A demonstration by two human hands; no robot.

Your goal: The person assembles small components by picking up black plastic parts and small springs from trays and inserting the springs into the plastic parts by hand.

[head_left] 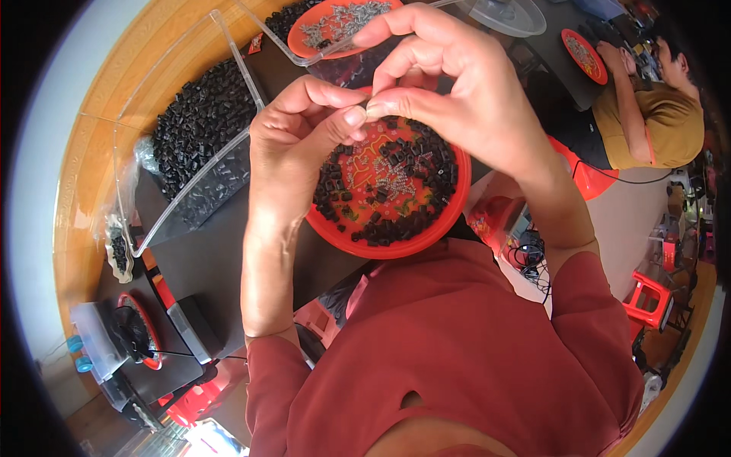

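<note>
My left hand and my right hand meet above a red round tray. Thumb and forefinger of each are pinched together at the same spot, and whatever sits between them is too small and covered to name. Small black plastic parts lie around the inside of the tray. Near its middle is a loose pile of small silvery springs or screws; which of the two I cannot tell.
A clear plastic bin heaped with black parts stands at the left. Beyond my hands, an orange plate holds silvery metal pieces. A co-worker in a mustard shirt sits at the far right beside another plate.
</note>
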